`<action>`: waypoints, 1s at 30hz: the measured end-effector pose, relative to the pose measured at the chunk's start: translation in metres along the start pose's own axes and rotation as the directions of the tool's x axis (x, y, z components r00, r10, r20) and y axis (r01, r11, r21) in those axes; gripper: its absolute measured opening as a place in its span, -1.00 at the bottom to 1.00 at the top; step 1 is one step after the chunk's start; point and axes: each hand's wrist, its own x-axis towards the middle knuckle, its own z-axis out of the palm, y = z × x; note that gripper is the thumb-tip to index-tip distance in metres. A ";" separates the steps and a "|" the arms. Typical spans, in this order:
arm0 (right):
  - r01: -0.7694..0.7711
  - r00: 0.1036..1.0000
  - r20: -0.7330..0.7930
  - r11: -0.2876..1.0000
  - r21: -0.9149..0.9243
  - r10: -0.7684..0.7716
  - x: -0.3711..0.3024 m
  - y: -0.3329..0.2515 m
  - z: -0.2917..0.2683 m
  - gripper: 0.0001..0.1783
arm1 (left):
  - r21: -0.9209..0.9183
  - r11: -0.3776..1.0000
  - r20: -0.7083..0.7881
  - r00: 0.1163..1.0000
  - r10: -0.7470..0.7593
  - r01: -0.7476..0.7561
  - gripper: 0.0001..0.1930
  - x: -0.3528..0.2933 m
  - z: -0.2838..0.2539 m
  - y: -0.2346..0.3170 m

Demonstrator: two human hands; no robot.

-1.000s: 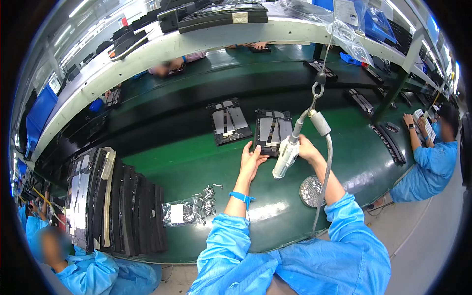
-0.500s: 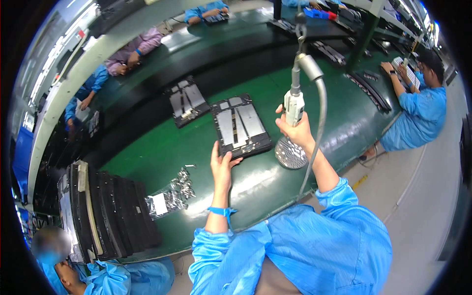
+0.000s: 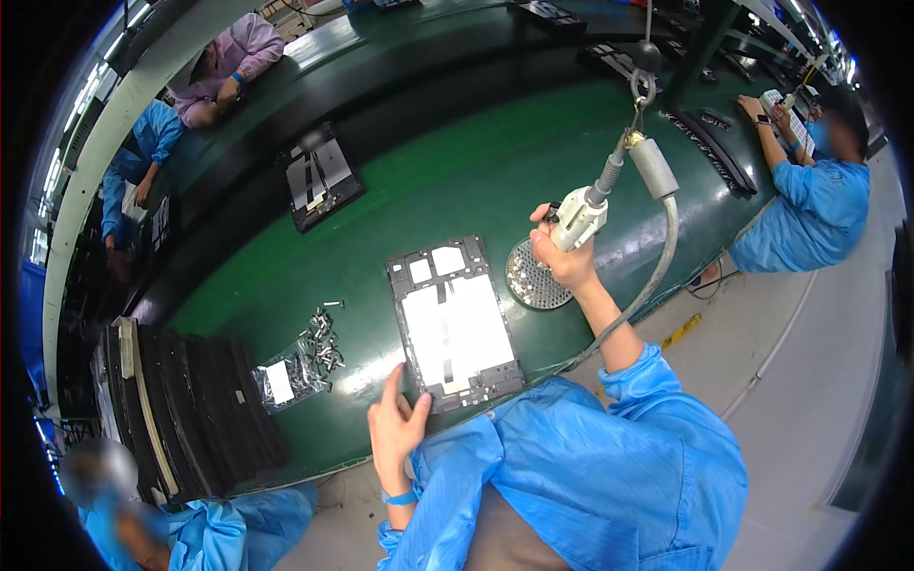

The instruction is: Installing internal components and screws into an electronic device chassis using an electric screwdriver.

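An opened tablet [image 3: 457,328] with bright silver battery panels lies on the green bench, close to my body. By its lower left corner is my left hand [image 3: 398,426], fingers apart, thumb and index finger at the tablet's edge. My right hand [image 3: 568,255] is wrapped round a white electric screwdriver [image 3: 581,217], which hangs from a metal hook and trails a grey cable [image 3: 666,247]. Just below that hand sits a round dish [image 3: 531,285] with many small holes, holding small light pieces; the hand partly covers it. The screwdriver's tip is hidden.
A second opened tablet [image 3: 319,176] lies farther left. Small metal parts [image 3: 322,341] are heaped beside a clear bag [image 3: 286,383]. A stack of black trays [image 3: 190,400] stands at left. Curved black strips [image 3: 714,157] lie at right, near a seated co-worker [image 3: 809,209].
The tablet has come nearer my body and lies flat; my left hand has loosened and moved to its lower left corner. The screwdriver has tilted in my right hand.
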 end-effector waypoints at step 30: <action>-0.097 0.990 0.108 0.993 0.061 0.090 0.018 -0.034 -0.002 -0.75 | -0.151 0.978 -0.362 0.929 0.078 -0.142 -0.80 0.043 0.029 -0.010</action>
